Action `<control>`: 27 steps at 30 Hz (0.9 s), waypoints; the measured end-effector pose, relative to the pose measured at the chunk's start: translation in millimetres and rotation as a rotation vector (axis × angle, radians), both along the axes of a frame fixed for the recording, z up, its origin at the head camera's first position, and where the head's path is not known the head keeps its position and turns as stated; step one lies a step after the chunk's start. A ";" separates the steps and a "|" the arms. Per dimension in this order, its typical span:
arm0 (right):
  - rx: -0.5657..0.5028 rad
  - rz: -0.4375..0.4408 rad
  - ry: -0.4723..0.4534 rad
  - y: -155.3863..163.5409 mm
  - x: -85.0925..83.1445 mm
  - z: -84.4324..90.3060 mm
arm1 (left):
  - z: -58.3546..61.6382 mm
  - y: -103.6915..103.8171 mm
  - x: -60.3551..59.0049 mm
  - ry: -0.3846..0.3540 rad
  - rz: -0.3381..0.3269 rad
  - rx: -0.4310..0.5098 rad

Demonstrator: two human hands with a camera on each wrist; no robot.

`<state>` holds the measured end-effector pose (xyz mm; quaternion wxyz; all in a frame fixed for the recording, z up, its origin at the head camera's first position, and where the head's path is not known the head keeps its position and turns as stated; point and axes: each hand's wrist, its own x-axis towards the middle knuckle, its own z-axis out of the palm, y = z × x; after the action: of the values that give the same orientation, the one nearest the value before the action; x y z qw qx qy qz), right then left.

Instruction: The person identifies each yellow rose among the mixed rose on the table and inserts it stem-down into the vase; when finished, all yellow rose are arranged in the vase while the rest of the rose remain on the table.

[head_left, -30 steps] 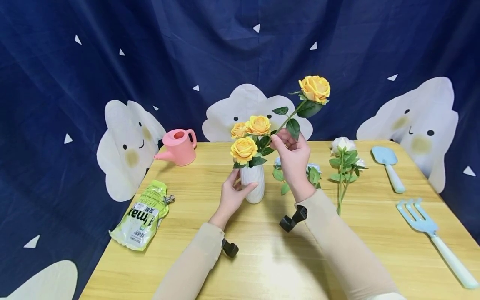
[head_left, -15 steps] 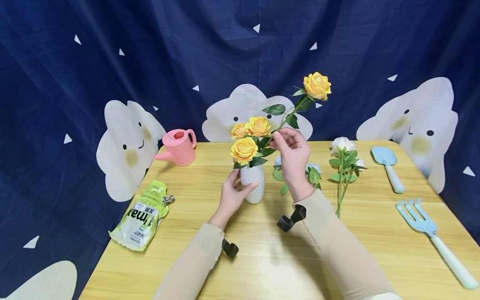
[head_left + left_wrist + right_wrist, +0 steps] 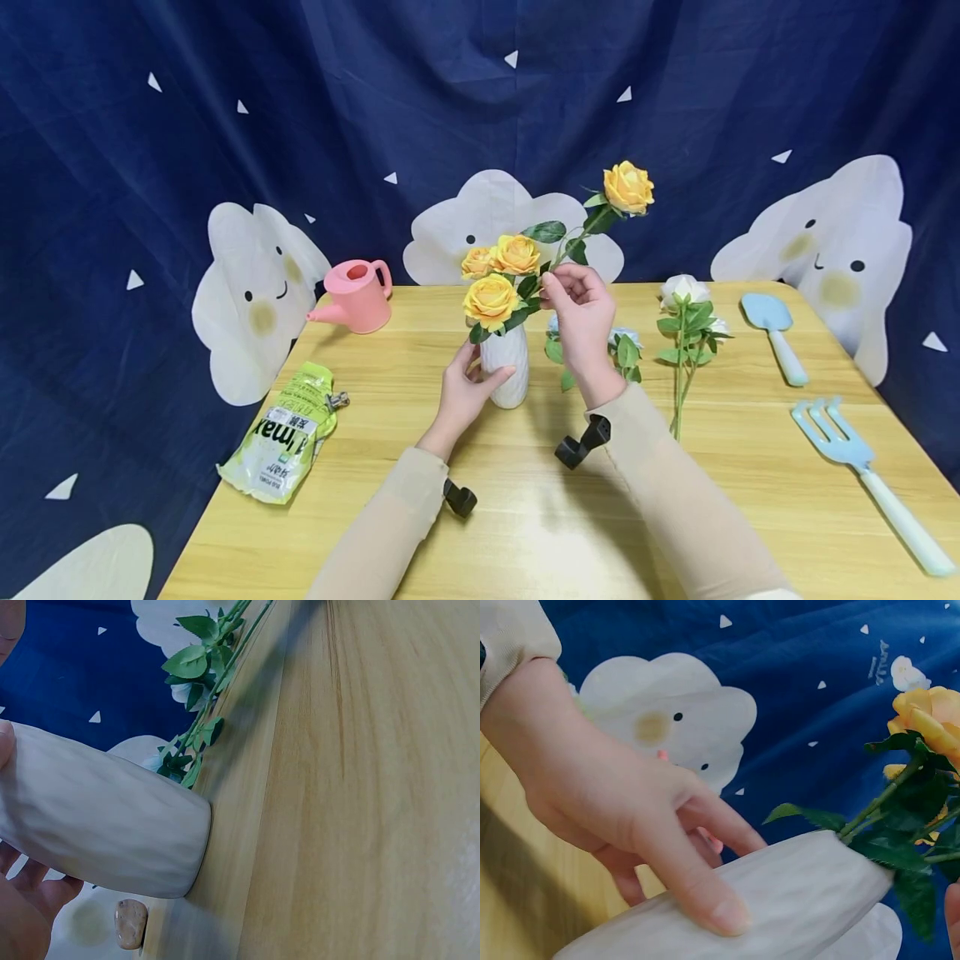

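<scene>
A white textured vase (image 3: 512,379) stands on the wooden table with several yellow roses (image 3: 490,302) in it. My left hand (image 3: 463,390) grips its side, thumb across the front; the right wrist view shows that same left hand (image 3: 652,817) around the vase (image 3: 802,889). Pinched between thumb and fingers of my right hand (image 3: 583,321) is the stem of another yellow rose (image 3: 628,187). This rose leans up to the right, and its lower stem runs toward the vase mouth, where leaves hide its end.
Blue flowers (image 3: 627,340) lie behind my right hand, with white roses (image 3: 685,292) to their right. A blue trowel (image 3: 768,311) and garden fork (image 3: 843,442) lie at far right. On the left are a pink watering can (image 3: 360,300) and a clipped green-white bag (image 3: 281,433).
The rose in my right hand first rises a little, then sinks slightly lower and leftward, and the hand drops slightly. My left hand and the vase stay in place.
</scene>
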<state>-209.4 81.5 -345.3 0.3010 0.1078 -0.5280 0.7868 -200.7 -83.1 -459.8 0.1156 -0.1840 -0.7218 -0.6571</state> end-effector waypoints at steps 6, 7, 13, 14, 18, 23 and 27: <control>0.005 -0.006 0.006 4.5 -1.2 9.5 | -5.1 -1.2 -2.4 0.011 -0.001 -0.005; -0.002 -0.009 0.014 5.9 -1.4 11.3 | -4.3 -1.1 -2.1 0.008 -0.002 -0.007; -0.042 -0.044 0.058 15.7 -4.6 22.2 | 10.6 -0.4 6.7 0.003 -0.015 -0.002; -0.047 -0.051 0.062 17.3 -5.1 23.6 | 14.1 -0.5 9.0 0.006 -0.018 -0.003; -0.072 -0.067 0.050 21.5 -6.2 27.4 | 23.6 -0.7 15.0 0.014 -0.014 -0.022; -0.066 -0.012 0.036 18.6 -5.2 24.5 | 24.8 -0.7 16.0 0.006 -0.018 -0.028; -0.014 0.032 0.020 13.7 -4.6 18.3 | 25.4 -0.5 15.8 0.014 -0.017 -0.033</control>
<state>-214.0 95.2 -327.0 0.2944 0.1217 -0.5176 0.7941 -184.9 -83.5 -434.4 0.1119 -0.1965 -0.7303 -0.6446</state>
